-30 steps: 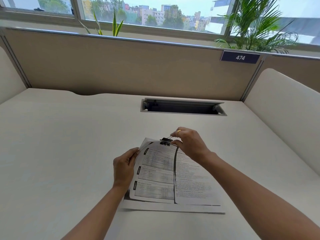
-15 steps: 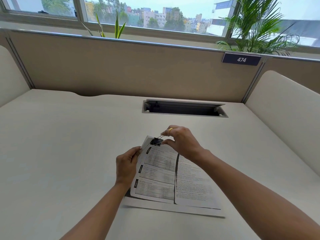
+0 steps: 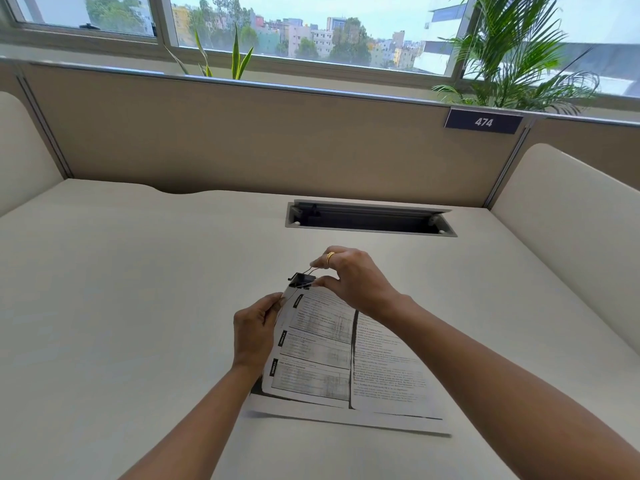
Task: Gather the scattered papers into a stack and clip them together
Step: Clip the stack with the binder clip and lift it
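While the left hand (image 3: 258, 329) pinches the stacked papers (image 3: 341, 355) on the worktop (image 3: 121, 289), the right hand (image 3: 349, 280) squeezes the binder clip (image 3: 302, 280) at their top corner, not let go yet.

Two hands: left hand (image 3: 254, 332) at lower centre, right hand (image 3: 353, 280) just above and to its right. One black binder clip (image 3: 302, 279) at centre. One stack of papers (image 3: 346, 358) at lower centre; sheet count unreadable. One gold ring (image 3: 330, 257). One cable slot (image 3: 369, 221). One number plate (image 3: 483, 121) at upper right. Two plants: snake plant (image 3: 235, 60) upper centre, palm (image 3: 512, 53) upper right.
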The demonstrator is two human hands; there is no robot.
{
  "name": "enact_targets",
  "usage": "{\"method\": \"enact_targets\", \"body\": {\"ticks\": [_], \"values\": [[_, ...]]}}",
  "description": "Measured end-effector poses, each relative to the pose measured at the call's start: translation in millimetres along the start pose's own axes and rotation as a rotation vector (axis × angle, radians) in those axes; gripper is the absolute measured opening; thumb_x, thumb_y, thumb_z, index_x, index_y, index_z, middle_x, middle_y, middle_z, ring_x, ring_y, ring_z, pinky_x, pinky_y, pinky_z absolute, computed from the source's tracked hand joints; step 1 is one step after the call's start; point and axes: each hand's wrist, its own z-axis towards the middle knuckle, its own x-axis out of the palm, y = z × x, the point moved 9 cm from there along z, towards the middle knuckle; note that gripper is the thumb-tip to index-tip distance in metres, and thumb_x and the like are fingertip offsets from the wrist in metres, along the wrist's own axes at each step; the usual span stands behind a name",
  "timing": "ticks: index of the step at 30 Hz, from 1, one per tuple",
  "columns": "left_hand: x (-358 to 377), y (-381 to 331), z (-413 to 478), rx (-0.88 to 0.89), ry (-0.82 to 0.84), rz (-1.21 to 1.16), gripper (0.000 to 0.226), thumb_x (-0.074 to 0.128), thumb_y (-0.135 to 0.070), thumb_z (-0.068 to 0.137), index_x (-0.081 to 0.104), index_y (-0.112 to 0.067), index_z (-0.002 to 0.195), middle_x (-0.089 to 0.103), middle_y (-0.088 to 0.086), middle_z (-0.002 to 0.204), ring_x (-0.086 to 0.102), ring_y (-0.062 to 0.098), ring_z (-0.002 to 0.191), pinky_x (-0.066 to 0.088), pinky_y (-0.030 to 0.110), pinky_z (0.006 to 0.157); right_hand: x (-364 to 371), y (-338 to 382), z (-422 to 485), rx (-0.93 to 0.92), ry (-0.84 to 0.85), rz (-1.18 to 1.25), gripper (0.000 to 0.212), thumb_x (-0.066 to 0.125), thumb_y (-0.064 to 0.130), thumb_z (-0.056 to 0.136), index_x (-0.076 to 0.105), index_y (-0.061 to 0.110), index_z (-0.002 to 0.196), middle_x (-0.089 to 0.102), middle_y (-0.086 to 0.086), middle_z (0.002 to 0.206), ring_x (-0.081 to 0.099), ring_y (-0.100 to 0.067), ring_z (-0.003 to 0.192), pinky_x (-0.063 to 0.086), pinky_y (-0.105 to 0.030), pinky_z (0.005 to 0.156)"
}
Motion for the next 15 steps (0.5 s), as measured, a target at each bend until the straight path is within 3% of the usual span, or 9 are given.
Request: {"method": "enact_targets", "body": {"ticks": [15], "values": [[-2.7,-1.2,-1.2,-0.002,-0.013,0.013,0.019,0.058,0.001,0.086,0.069,0.002,0.101,0.064,-0.003,0.084,0.058,-0.021,0.067,0.047,0.002,0.055,8.3,-3.1,-2.0,-0.013,0.061,-0.014,0.047,0.069,0.02,0.08,0.058,0.005,0.123,0.063,-0.006,0.115,0.06,-0.022,0.103,0.047,-0.027,0.091]]}}
